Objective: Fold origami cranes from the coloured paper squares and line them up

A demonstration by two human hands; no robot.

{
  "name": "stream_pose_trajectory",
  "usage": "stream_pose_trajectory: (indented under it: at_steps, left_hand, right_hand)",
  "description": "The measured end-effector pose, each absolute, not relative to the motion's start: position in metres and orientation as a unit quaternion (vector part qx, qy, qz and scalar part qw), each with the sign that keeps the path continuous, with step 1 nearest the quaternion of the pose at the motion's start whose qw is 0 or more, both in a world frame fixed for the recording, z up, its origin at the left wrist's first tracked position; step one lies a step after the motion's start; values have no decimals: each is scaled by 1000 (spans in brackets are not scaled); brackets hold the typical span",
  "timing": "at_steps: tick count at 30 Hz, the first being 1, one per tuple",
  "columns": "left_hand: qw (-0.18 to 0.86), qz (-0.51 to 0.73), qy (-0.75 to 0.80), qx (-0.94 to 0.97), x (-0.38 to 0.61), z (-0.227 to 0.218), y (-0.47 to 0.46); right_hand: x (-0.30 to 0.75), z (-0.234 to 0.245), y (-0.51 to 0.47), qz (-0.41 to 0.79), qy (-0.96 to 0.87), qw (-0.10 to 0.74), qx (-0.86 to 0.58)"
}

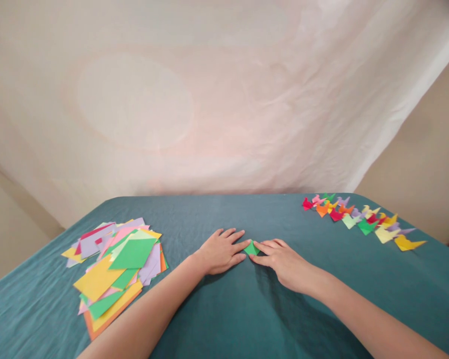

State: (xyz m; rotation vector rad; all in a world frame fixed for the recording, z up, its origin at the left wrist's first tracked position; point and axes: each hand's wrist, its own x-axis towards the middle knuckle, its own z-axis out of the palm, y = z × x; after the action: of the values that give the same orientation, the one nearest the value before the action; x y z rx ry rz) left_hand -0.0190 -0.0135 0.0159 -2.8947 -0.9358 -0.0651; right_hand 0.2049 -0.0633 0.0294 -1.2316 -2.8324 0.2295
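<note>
Steadying the green paper (252, 249), presumably to keep it flat, the left hand (220, 252) splays its fingers, gripping nothing; the right hand (286, 263) touches it, thumb and forefinger parted.

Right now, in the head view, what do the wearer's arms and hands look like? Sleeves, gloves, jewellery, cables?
Left hand and right hand: bare, slender fingers, no gloves. Left forearm and right forearm: no sleeves in frame. No watch, bracelet, cable or marking visible on either. Nail detail is too small to tell.
</note>
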Motion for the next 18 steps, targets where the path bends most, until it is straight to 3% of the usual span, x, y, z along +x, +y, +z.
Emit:
stream_pose_trajectory:
  at_steps: [18]
  left_hand:
    - [81,-47,-334,-938,-10,33,-33]
  right_hand:
    - [206,29,-63,78,-912,27,-401]
